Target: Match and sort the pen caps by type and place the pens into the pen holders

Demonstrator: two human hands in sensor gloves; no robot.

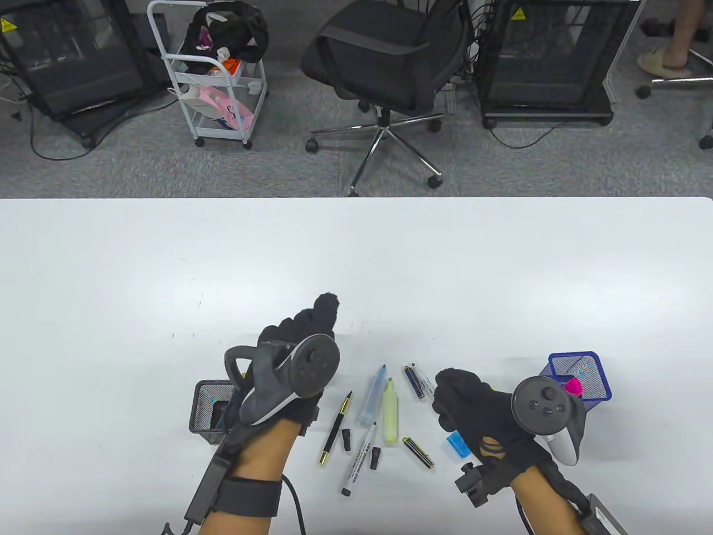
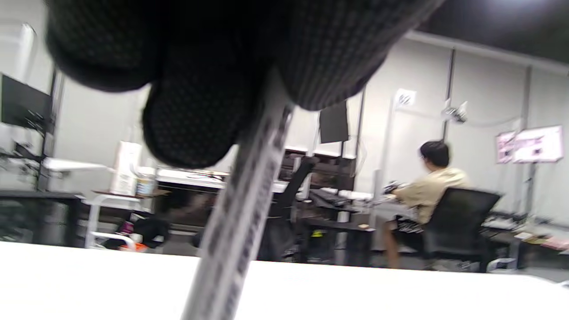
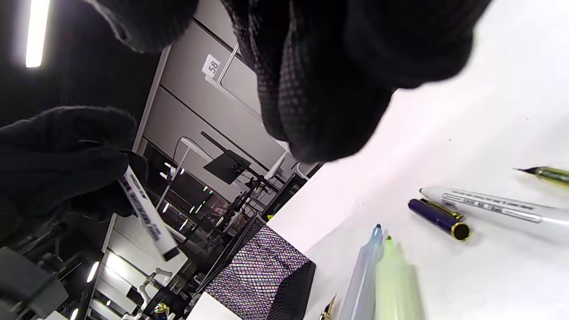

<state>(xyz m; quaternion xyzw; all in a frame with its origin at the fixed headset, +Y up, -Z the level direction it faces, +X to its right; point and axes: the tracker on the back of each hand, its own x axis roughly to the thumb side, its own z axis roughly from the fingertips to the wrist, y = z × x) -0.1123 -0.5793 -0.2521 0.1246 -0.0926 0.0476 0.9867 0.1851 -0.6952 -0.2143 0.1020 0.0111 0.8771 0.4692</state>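
Left hand point(image 1: 295, 362) gripping white marker point(image 2: 242, 209), hidden beneath tracker; right hand point(image 1: 473, 407) curled, contents indiscernible; white table point(image 1: 356, 262).

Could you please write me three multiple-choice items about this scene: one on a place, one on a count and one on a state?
1. Where does the blue mesh holder stand?
A. Beside the right hand
B. Beside the left hand
C. On the floor

2. How many highlighters lie on the table?
A. One
B. Two
C. Four

3. What is the left hand doing?
A. Lying flat on the table
B. Pinching a black cap
C. Gripping a white marker

Answers:
1. A: the blue mesh holder stands by the right hand in the table view.
2. B: a light blue highlighter and a yellow highlighter lie side by side.
3. C: the left hand has its fingers curled round the held white marker in the left wrist view.
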